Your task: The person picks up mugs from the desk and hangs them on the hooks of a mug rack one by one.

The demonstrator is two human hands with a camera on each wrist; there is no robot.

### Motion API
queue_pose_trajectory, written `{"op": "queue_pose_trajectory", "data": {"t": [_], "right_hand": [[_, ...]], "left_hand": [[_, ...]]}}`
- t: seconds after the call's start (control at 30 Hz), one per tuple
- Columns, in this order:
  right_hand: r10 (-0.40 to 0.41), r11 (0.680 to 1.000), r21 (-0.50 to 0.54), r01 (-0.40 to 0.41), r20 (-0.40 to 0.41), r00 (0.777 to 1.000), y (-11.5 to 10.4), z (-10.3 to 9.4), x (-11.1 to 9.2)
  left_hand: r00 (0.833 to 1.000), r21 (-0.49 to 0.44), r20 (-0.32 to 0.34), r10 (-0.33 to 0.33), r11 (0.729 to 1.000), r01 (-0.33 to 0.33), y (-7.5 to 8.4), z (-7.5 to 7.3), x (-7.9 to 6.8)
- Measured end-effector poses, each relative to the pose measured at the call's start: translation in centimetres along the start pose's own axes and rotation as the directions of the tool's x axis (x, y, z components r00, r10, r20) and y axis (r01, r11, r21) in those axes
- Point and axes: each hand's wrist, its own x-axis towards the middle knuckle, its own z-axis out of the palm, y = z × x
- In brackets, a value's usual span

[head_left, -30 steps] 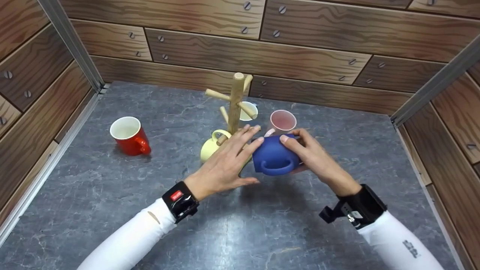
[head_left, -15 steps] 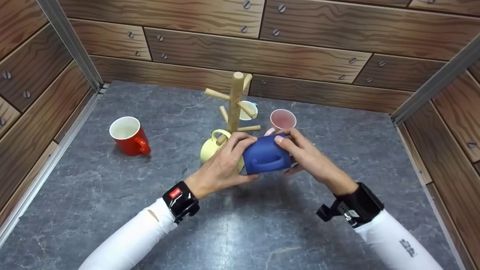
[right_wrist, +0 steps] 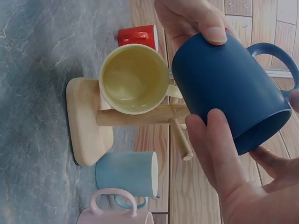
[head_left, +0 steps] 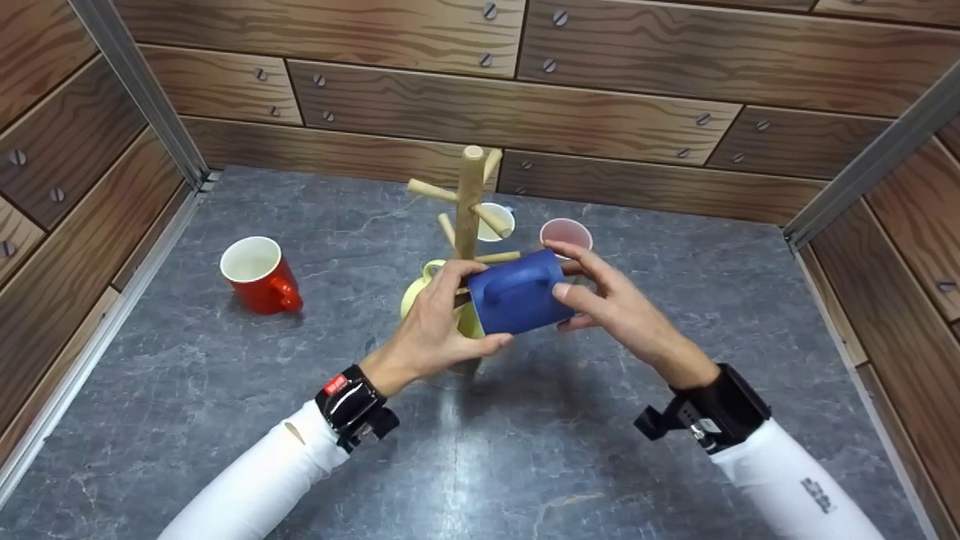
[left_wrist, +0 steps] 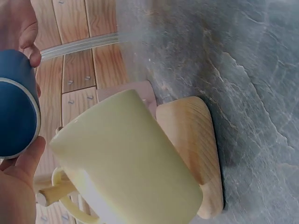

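Note:
Both hands hold a blue mug (head_left: 521, 292) lying sideways in the air, its handle facing up. My left hand (head_left: 431, 322) grips the left end, with the thumb below and the forefinger above. The other end is held between the thumb and fingers of my right hand (head_left: 622, 315). A dark opening faces the right hand in the right wrist view. Just behind the left hand stands a wooden mug tree (head_left: 469, 202) with several pegs. A yellow mug (left_wrist: 126, 163) hangs by its handle from a low peg (left_wrist: 53, 192), partly hidden in the head view.
Far to the left, a red mug (head_left: 262, 281) stands upright on the grey tabletop (head_left: 322, 420). Behind the tree is a light blue mug (right_wrist: 126, 172), with a pink mug (head_left: 566, 234) to its right. Wood-patterned walls (head_left: 390, 90) enclose the back and sides.
The blue mug has shifted left toward the tree, and its handle has turned upward. My left hand, earlier spread flat beside the mug, now grips its end. The right hand has followed slightly.

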Motion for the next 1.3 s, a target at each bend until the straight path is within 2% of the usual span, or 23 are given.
{"op": "queue_pose_trajectory", "data": {"t": [0.2,0.27,0.43,0.67,1.17,1.3], "right_hand": [[-0.051,0.999,-0.012,0.051,-0.026,0.998,-0.3,0.0,0.4],[-0.067,0.998,-0.016,0.066,-0.045,0.997,-0.4,0.0,0.6],[-0.072,0.996,-0.059,0.066,-0.092,0.993,-0.9,0.2,1.3],[-0.076,0.995,-0.076,0.067,-0.135,0.988,-1.5,0.3,2.0],[-0.07,0.992,-0.118,0.051,-0.166,0.984,-2.0,0.4,3.4],[-0.064,0.991,-0.128,0.042,-0.17,0.983,-2.0,0.5,3.8]], "left_hand": [[0.999,0.057,-0.046,0.025,0.998,-0.023,0.0,-0.4,0.4],[0.998,0.028,-0.065,0.019,0.999,-0.017,0.0,-0.3,0.6],[0.994,-0.032,-0.106,-0.04,0.999,0.036,0.0,-0.4,0.7],[0.988,0.016,-0.143,-0.059,0.998,0.062,0.3,-0.9,1.0],[0.965,-0.013,-0.177,-0.195,0.981,0.196,0.6,-1.1,1.5],[0.964,0.002,-0.184,-0.194,0.98,0.198,0.5,-1.1,1.5]]}}
